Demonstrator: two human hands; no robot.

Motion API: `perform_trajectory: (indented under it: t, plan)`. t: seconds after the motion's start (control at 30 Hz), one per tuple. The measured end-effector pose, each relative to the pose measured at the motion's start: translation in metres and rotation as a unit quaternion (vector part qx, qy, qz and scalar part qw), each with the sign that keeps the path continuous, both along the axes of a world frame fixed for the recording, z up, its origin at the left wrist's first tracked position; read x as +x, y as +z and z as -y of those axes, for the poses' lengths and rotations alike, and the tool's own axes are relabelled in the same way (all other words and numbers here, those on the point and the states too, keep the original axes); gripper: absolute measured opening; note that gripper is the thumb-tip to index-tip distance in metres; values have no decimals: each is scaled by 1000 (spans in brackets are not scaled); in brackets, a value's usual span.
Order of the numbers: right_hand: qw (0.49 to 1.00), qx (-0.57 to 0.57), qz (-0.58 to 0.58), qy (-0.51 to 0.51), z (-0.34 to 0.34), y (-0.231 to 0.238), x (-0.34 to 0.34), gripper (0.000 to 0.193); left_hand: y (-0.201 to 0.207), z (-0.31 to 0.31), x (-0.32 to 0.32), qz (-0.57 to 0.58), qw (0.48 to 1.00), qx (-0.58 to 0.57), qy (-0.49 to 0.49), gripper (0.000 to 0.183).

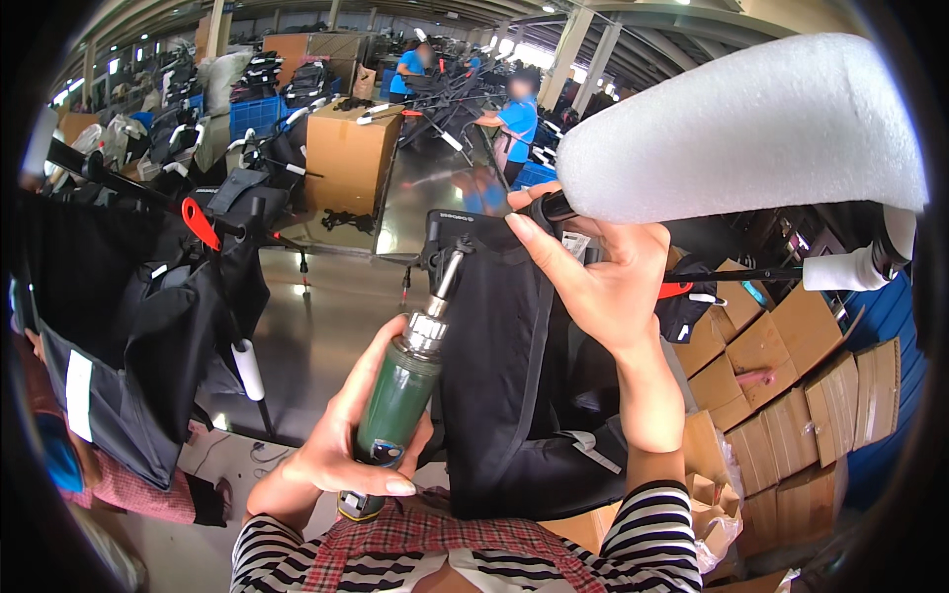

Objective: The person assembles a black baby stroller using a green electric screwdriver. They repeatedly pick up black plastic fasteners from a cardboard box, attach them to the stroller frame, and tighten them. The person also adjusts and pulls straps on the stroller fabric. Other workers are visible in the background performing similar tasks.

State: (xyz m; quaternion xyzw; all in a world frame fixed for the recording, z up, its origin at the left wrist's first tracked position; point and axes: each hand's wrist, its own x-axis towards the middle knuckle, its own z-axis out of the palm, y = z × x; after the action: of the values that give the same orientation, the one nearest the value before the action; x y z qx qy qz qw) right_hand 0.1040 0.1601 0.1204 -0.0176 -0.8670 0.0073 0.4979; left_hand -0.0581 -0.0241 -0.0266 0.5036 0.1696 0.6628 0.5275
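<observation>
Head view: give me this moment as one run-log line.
left hand: grips green driver | bit: at black frame joint | right hand: holds frame by foam-wrapped bar | black fabric hangs below

Big factory hall: glossy concrete floor (336,316), roof columns (573,44), daylight at far end, stacked cardboard boxes (791,385) on right.

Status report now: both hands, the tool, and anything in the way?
Left hand shut on green power screwdriver, bit at black frame joint. Right hand grips frame tube beside white foam sleeve. Nothing blocking.
</observation>
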Motion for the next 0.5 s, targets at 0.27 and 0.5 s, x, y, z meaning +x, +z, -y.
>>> perform_trajectory:
  t: [0.27, 0.5]
  plan:
    - [993, 19, 26, 114, -23, 8, 3, 18, 18, -1, 12, -47, 998, 12, -34, 130]
    - [991, 75, 55, 94, -24, 14, 8, 26, 29, -3, 26, -33, 999, -11, -11, 127]
